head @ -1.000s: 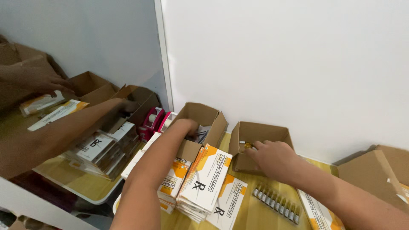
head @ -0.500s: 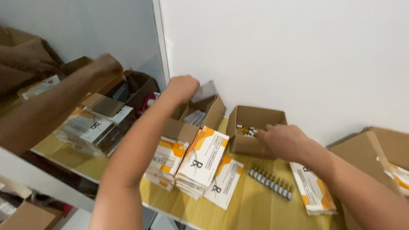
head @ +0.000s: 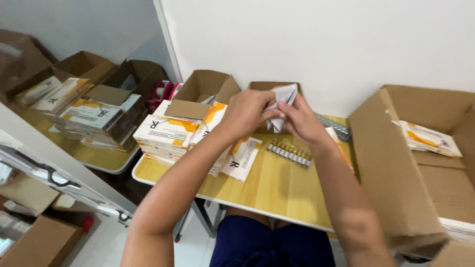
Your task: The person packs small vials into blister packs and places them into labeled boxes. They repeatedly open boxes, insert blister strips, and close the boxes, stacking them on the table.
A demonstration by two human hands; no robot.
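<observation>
Hands (head: 274, 116) on folded paper leaflet (head: 283, 99)

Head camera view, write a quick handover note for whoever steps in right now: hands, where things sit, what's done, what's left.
Left hand and right hand: both grip a folded paper leaflet above the wooden table.
Strip of ampoules lies loose on the table under the hands.
Stack of white-and-orange cartons sits at the left; an open small cardboard box behind it.
Large cardboard box at the right holds one carton.
Done: leaflet in hand. Left: ampoules not yet boxed.
</observation>
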